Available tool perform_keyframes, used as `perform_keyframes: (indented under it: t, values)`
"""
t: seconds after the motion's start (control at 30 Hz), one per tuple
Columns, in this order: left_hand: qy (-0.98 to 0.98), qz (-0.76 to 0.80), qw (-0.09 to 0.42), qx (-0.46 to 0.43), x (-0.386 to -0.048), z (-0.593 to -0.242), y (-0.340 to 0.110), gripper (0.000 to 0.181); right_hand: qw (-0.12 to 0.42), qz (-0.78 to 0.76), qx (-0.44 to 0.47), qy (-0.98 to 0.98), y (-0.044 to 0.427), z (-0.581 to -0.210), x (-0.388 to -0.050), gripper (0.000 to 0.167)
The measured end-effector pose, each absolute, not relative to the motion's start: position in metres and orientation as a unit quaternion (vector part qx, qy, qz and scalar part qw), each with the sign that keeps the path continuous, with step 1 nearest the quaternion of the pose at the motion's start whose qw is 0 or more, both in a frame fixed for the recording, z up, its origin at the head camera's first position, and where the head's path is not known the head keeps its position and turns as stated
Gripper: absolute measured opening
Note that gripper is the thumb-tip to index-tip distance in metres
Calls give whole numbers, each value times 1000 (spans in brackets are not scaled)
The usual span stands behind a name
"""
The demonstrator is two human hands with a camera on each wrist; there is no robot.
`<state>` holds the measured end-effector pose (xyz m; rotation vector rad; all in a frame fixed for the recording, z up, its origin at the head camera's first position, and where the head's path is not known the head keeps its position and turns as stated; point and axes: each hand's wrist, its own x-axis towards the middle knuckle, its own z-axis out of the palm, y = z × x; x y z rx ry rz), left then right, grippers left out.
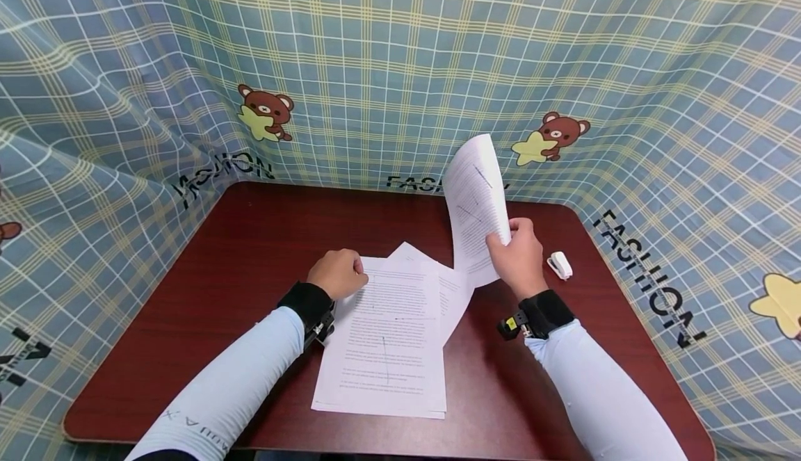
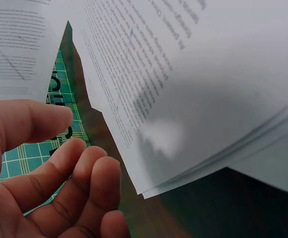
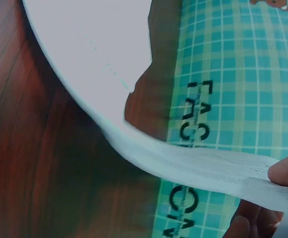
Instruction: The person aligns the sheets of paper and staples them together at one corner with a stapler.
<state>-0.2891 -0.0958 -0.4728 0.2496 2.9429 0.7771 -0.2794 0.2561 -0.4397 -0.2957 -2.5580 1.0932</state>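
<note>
Within right hand (image 1: 519, 258), curved sheets (image 1: 473, 214).

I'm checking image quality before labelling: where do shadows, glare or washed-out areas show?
Head: pale sheen on the tabletop; left wrist: soft shadow beside a brighter patch on the top page; right wrist: the held sheets look washed out, the tabletop dark beneath.

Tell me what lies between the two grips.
In the head view, from left grip to right grip: a printed stack, angled paper, and the curled paper the right one holds.
</note>
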Motion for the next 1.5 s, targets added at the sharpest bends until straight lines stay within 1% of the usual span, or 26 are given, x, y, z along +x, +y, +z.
perform_keyframes:
  t: [0.17,0.43,0.57,0.73,0.8,1.0,1.2,1.4,1.5]
  values:
    - [963,253,43,82,-290,-476,-96,16,184,384,-92,-900,251,-438,-279,52]
    - [963,254,43,81,-291,-475,-97,15,218,376,-98,-895,257,-441,-283,51]
    - [960,264,34,88,-293,-474,-98,14,232,387,-91,-888,257,-436,-282,52]
    - [952,290,37,95,-289,-480,-97,12,235,398,-90,-882,251,-436,-274,51]
    - [947,304,40,93,-289,-482,-97,14,234,401,-86,-882,247,-435,-272,51]
    - [917,387,21,92,-298,-476,-96,27,261,412,-50,-872,235,-420,-269,49]
    - [895,440,32,70,-299,-473,-94,31,249,434,-28,-865,222,-410,-260,51]
    - [892,447,21,68,-301,-474,-92,28,228,458,-7,-859,210,-403,-251,52]
    - [885,460,20,62,-302,-475,-90,32,217,468,8,-857,202,-400,-244,53]
